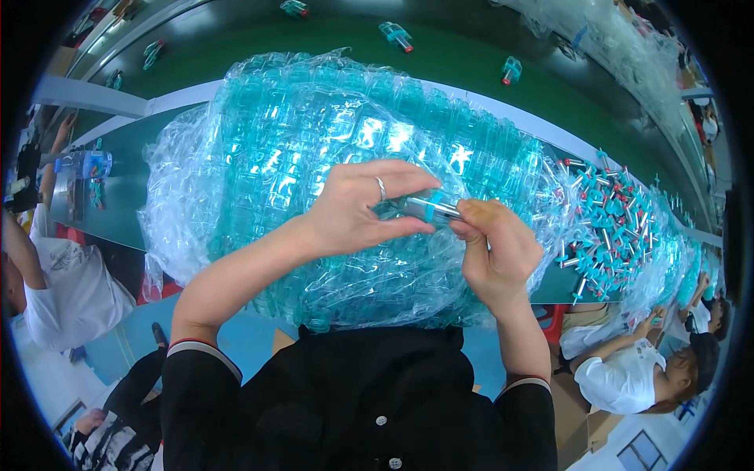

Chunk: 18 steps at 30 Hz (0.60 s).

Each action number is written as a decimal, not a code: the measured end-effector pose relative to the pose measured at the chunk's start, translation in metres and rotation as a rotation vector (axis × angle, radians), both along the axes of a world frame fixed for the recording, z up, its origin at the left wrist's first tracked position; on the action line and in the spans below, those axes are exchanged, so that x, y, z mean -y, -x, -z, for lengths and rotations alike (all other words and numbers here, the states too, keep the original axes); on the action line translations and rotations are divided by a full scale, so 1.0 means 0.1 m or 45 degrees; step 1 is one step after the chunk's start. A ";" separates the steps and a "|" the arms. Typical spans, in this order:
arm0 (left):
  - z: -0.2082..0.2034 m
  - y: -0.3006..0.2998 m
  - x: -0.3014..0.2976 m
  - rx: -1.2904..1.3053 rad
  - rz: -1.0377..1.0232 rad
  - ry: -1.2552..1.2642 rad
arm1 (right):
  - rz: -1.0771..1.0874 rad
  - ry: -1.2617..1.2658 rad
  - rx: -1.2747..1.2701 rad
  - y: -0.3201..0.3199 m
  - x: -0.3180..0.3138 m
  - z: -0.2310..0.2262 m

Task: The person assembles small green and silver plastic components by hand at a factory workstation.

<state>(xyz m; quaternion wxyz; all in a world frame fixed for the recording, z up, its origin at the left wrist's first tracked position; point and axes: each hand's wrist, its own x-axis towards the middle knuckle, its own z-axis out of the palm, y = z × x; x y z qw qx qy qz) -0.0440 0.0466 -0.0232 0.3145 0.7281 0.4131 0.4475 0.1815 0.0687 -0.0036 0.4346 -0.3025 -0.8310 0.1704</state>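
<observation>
In front of me, my left hand, with a ring on one finger, curls its thumb and fingers around a clear teal plastic casing. My right hand pinches the right end of a small silver tube with a teal collar. The tube's left part meets the casing between my left fingertips; whether it sits inside cannot be made out. Under both hands lies a large clear plastic bag packed with rows of teal transparent casings. To its right is a pile of silver, teal and red tube pieces.
Beyond the bag runs a green conveyor belt, with a few teal and red assembled pieces on it. A person in a white shirt works at the left; another sits at the right. Crumpled clear plastic film lies at the far right.
</observation>
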 end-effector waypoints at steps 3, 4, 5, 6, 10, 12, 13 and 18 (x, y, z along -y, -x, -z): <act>0.01 -0.01 0.01 -0.008 -0.005 -0.021 | 0.003 0.009 0.023 0.00 0.02 -0.01; 0.00 -0.01 0.01 -0.016 -0.003 -0.021 | 0.004 0.010 0.022 0.00 0.03 -0.01; 0.00 -0.01 0.01 -0.025 -0.001 -0.020 | 0.009 0.042 0.020 0.00 0.04 -0.02; 0.00 -0.01 0.01 -0.026 0.000 -0.019 | 0.014 0.075 0.018 0.00 0.05 -0.02; 0.00 -0.02 0.02 -0.028 -0.015 -0.038 | 0.033 0.092 -0.034 0.03 0.08 0.05; 0.00 -0.02 0.02 -0.031 -0.023 -0.031 | 0.089 0.023 -0.051 0.03 0.09 0.07; 0.01 -0.02 0.02 -0.029 -0.026 -0.039 | 0.088 0.023 -0.051 0.03 0.10 0.10; 0.03 -0.02 0.03 -0.046 -0.038 -0.038 | 0.123 0.161 -0.120 0.03 0.17 0.18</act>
